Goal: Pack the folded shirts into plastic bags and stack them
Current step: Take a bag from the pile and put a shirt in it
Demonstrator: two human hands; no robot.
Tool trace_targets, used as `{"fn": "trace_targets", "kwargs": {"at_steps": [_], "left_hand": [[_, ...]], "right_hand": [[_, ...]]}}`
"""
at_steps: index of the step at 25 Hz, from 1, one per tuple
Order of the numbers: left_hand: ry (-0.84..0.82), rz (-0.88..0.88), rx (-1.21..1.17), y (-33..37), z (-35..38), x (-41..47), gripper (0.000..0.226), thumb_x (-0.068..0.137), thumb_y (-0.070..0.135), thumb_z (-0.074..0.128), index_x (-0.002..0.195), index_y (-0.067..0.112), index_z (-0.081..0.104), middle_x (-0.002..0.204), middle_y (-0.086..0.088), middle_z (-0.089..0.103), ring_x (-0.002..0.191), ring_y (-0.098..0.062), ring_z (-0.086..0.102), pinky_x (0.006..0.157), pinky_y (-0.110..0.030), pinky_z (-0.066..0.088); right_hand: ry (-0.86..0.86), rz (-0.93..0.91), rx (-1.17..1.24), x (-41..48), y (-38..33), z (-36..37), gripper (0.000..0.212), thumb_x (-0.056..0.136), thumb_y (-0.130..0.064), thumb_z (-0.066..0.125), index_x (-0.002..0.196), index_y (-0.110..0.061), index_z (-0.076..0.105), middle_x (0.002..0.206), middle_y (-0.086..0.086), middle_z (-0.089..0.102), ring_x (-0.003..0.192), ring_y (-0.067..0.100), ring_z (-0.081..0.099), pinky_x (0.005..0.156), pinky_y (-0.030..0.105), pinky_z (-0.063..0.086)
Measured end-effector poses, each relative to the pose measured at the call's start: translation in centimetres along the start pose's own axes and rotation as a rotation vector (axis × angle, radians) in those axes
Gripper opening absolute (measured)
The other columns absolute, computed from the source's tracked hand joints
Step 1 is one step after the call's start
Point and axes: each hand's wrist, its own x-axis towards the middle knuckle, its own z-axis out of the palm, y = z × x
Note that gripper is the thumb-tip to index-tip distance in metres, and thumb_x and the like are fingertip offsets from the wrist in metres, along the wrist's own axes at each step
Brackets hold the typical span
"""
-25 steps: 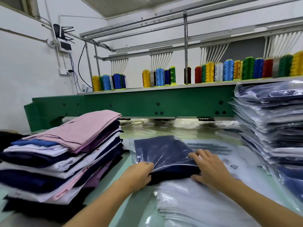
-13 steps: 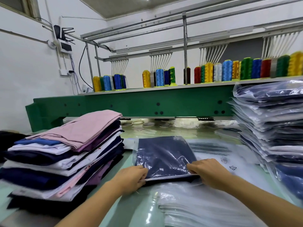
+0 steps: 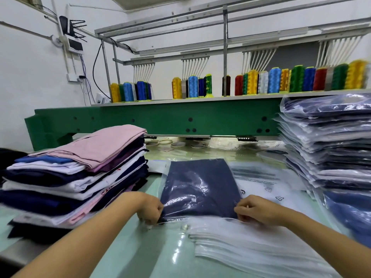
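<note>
While the left hand has its fingers curled, pinching the near-left corner of the bag mouth, and the right hand has its fingers pinching the near-right corner, the navy shirt already sits fully inside the clear plastic bag. The bag lies flat on the tabletop, centre front. Reads as the sealing step: mouth strip held at both ends, can't tell if it's closed. Pile of empty bags lies just under and in front of the right hand.

Done: tall stack of bagged shirts at far right, many layers.

Left: seal this one, move it onto that stack, then work through the pile of unbagged folded shirts at left, pink on top, also many layers.

Judgement: roughly mid-task. Neither pile can be counted reliably.
</note>
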Motion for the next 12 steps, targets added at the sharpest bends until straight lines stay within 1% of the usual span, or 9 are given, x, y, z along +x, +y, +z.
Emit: {"fn": "trace_targets", "kwargs": {"at_steps": [2,3,4,5,6,7,9,11,12], "left_hand": [[0.082,-0.04,0.067,0.4,-0.1,0.3,0.021,0.087,0.014,0.043,0.093,0.011,0.063,0.085,-0.004,0.062,0.073,-0.025,0.057,0.065,-0.033,0.048],[0.135,-0.072,0.094,0.5,-0.1,0.6,0.025,0.088,0.012,0.041,0.096,0.009,0.064,0.085,-0.006,0.062,0.074,-0.027,0.058,0.067,-0.034,0.049],[0.216,-0.095,0.129,0.6,-0.1,1.0,0.024,0.089,0.012,0.042,0.098,0.009,0.064,0.087,-0.006,0.061,0.078,-0.029,0.059,0.068,-0.035,0.048],[0.302,-0.128,0.152,0.8,-0.4,1.5,0.022,0.09,0.013,0.044,0.102,0.011,0.063,0.094,-0.006,0.061,0.086,-0.031,0.061,0.071,-0.035,0.046],[0.386,-0.159,0.155,0.9,-0.8,2.1,0.023,0.091,0.014,0.046,0.107,0.013,0.061,0.106,-0.007,0.062,0.096,-0.032,0.063,0.074,-0.035,0.045],[0.45,-0.174,0.132,1.0,-1.2,2.9,0.025,0.091,0.015,0.047,0.113,0.014,0.059,0.116,-0.008,0.061,0.105,-0.032,0.062,0.077,-0.036,0.045],[0.544,-0.158,0.076,1.3,-2.4,4.8,0.028,0.092,0.017,0.048,0.119,0.014,0.054,0.125,-0.008,0.058,0.113,-0.032,0.06,0.082,-0.039,0.046],[0.609,-0.121,0.031,2.1,-3.7,6.9,0.028,0.095,0.021,0.049,0.121,0.011,0.049,0.128,-0.01,0.056,0.115,-0.033,0.057,0.085,-0.042,0.046],[0.633,-0.109,0.007,2.5,-4.3,8.1,0.031,0.095,0.023,0.05,0.123,0.011,0.047,0.129,-0.011,0.055,0.117,-0.034,0.055,0.086,-0.043,0.045]], "right_hand": [[0.01,0.039,-0.012,0.6,0.1,0.3,0.028,0.083,-0.039,0.067,0.061,-0.022,0.06,0.058,-0.009,0.054,0.054,0.006,0.044,0.057,0.023,0.038],[0.014,0.049,-0.018,1.2,0.1,0.4,0.024,0.076,-0.039,0.069,0.061,-0.023,0.059,0.056,-0.009,0.055,0.053,0.006,0.045,0.055,0.022,0.038],[0.042,0.056,-0.008,2.1,0.0,0.3,0.02,0.072,-0.036,0.07,0.061,-0.024,0.06,0.056,-0.01,0.057,0.053,0.005,0.046,0.055,0.022,0.039],[0.107,0.06,0.022,3.1,-0.1,0.0,0.016,0.071,-0.033,0.071,0.063,-0.025,0.059,0.056,-0.011,0.058,0.053,0.004,0.048,0.056,0.024,0.041],[0.203,0.067,0.04,4.3,-0.2,-0.2,0.015,0.074,-0.029,0.071,0.065,-0.025,0.059,0.059,-0.012,0.059,0.056,0.005,0.05,0.059,0.027,0.042],[0.31,0.073,0.032,5.6,-0.2,-0.4,0.014,0.078,-0.027,0.07,0.069,-0.025,0.059,0.063,-0.012,0.061,0.06,0.006,0.052,0.063,0.031,0.044],[0.469,0.084,-0.051,8.2,-0.5,-0.8,0.009,0.086,-0.028,0.066,0.08,-0.027,0.059,0.079,-0.01,0.061,0.076,0.01,0.056,0.073,0.036,0.047],[0.523,0.086,-0.127,10.9,-0.8,-1.0,0.005,0.091,-0.032,0.06,0.093,-0.03,0.056,0.097,-0.008,0.055,0.093,0.015,0.053,0.081,0.037,0.047],[0.529,0.093,-0.168,12.5,-0.9,-1.1,0.009,0.093,-0.034,0.058,0.101,-0.029,0.055,0.103,-0.006,0.052,0.101,0.018,0.051,0.086,0.038,0.046]]}}
